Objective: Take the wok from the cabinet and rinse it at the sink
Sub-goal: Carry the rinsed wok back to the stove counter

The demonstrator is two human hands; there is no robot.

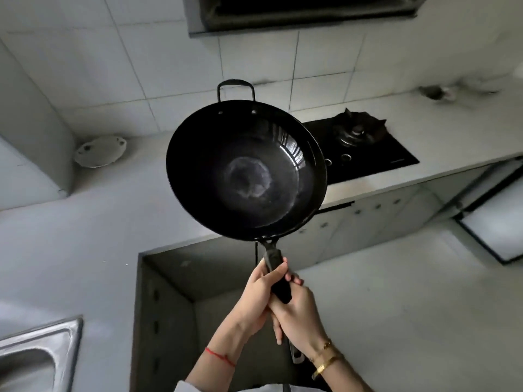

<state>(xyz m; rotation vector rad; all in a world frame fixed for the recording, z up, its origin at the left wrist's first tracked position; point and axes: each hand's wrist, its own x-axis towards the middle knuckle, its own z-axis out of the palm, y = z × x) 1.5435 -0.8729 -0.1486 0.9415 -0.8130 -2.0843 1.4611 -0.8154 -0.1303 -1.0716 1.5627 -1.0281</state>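
Note:
A black wok [246, 171] with a loop helper handle at its far rim hangs in the air in front of me, its bowl facing the camera and empty. Both hands grip its long black handle: my left hand [259, 295] higher up, my right hand [300, 315] just below it. The steel sink [42, 349] shows at the bottom left corner, well away from the wok. An open cabinet recess [175, 278] under the counter lies below the wok.
A black gas hob [365, 148] with a burner sits on the counter right of the wok. A round white lid-like disc [100, 151] leans in the back left corner. A range hood [302, 12] hangs above. A cabinet door [498, 222] stands open at the right.

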